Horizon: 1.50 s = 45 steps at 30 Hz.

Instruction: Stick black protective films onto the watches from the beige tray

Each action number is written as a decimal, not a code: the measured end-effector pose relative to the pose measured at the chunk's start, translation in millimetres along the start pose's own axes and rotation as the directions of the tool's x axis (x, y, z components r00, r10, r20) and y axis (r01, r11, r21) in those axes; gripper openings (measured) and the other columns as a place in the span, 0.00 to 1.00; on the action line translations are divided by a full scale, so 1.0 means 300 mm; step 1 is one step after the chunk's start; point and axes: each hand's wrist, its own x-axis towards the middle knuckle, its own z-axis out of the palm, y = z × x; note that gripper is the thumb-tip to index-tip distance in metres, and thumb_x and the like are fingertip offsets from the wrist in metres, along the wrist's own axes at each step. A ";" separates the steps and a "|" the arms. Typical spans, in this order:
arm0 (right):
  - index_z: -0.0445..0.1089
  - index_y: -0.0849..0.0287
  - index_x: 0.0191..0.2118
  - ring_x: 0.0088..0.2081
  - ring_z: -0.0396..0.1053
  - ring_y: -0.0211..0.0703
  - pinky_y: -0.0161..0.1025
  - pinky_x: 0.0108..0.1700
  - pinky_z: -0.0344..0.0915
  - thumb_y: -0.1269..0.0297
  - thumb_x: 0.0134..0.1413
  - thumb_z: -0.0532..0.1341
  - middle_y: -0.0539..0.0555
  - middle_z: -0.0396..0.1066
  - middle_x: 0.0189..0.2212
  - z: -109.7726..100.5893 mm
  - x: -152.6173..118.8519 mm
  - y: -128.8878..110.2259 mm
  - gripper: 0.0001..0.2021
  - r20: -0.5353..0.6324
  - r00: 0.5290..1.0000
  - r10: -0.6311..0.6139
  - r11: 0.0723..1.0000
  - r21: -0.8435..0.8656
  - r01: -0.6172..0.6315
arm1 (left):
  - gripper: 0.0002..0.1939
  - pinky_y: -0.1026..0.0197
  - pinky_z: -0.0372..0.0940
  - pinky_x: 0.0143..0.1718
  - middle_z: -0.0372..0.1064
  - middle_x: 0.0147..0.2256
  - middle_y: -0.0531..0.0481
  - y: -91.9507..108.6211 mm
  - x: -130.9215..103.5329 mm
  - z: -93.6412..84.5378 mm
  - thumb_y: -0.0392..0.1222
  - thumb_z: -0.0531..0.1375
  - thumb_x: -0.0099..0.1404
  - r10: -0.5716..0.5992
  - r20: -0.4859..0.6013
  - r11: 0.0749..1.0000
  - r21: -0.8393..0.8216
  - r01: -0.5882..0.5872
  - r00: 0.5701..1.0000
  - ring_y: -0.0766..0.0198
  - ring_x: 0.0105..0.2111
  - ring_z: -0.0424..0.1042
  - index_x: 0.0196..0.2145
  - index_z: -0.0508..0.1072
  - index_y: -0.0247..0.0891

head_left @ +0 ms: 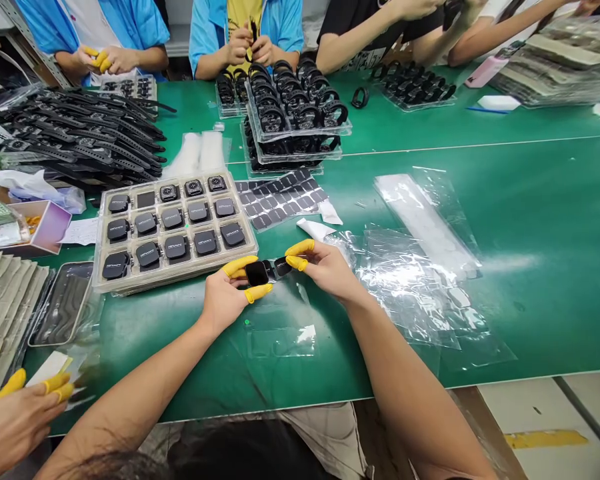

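My left hand [225, 293], with yellow finger cots, grips a black square watch body [257, 273] between thumb and fingers, its dark face up. Beside it, my right hand [325, 267] pinches a small black printed piece [282, 267] at its right edge. The two pieces are close together above the green table; whether they are joined I cannot tell. Just beyond my left hand lies a beige compartment tray [180, 277] of black square pieces, most with printed lettering, several showing watch backs. Below my hands is a clear plastic sheet [280, 341].
Clear bags [405, 280] spread to the right. Sheets of black stickers [280, 200] lie behind my hands. Stacked trays of looped watches [300, 127] stand farther back, a pile of straps [80, 137] back left. A co-worker's hand [25, 413] is at lower left; other people sit opposite.
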 end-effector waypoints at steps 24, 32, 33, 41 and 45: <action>0.74 0.58 0.33 0.33 0.76 0.45 0.44 0.39 0.75 0.54 0.33 0.77 0.53 0.78 0.30 0.163 -0.065 -0.054 0.21 -0.021 0.928 0.373 0.897 0.264 -0.354 | 0.27 0.55 0.77 0.48 0.82 0.41 0.52 0.001 -0.006 -0.007 0.37 0.73 0.50 0.053 0.107 0.937 0.339 -0.087 0.993 0.58 0.38 0.82 0.50 0.79 0.43; 0.74 0.58 0.33 0.33 0.77 0.45 0.43 0.39 0.75 0.55 0.32 0.77 0.53 0.79 0.29 0.168 -0.062 -0.035 0.21 -0.036 0.922 0.386 0.892 0.269 -0.363 | 0.27 0.53 0.78 0.48 0.82 0.44 0.51 0.006 -0.011 -0.005 0.37 0.73 0.50 0.046 0.098 0.937 0.341 -0.077 0.994 0.57 0.39 0.82 0.50 0.79 0.43; 0.74 0.58 0.32 0.33 0.77 0.45 0.44 0.39 0.75 0.55 0.32 0.77 0.53 0.79 0.29 0.167 -0.061 -0.034 0.21 -0.036 0.922 0.386 0.892 0.269 -0.363 | 0.27 0.53 0.78 0.47 0.82 0.43 0.51 0.006 -0.010 -0.005 0.37 0.72 0.51 0.049 0.100 0.936 0.343 -0.080 0.994 0.57 0.39 0.82 0.50 0.79 0.43; 0.74 0.58 0.33 0.33 0.76 0.45 0.43 0.39 0.75 0.55 0.32 0.77 0.54 0.79 0.30 0.171 -0.062 -0.032 0.20 -0.037 0.921 0.387 0.893 0.265 -0.365 | 0.27 0.54 0.78 0.47 0.82 0.43 0.51 0.008 -0.009 -0.005 0.37 0.72 0.51 0.062 0.100 0.937 0.336 -0.093 0.993 0.58 0.38 0.82 0.50 0.79 0.43; 0.73 0.58 0.34 0.34 0.76 0.45 0.42 0.39 0.74 0.53 0.35 0.76 0.54 0.78 0.31 0.170 -0.068 -0.028 0.20 -0.028 0.932 0.360 0.908 0.241 -0.344 | 0.27 0.54 0.78 0.48 0.82 0.43 0.51 0.010 -0.011 -0.003 0.37 0.72 0.51 0.050 0.097 0.934 0.347 -0.081 0.994 0.57 0.38 0.82 0.50 0.79 0.42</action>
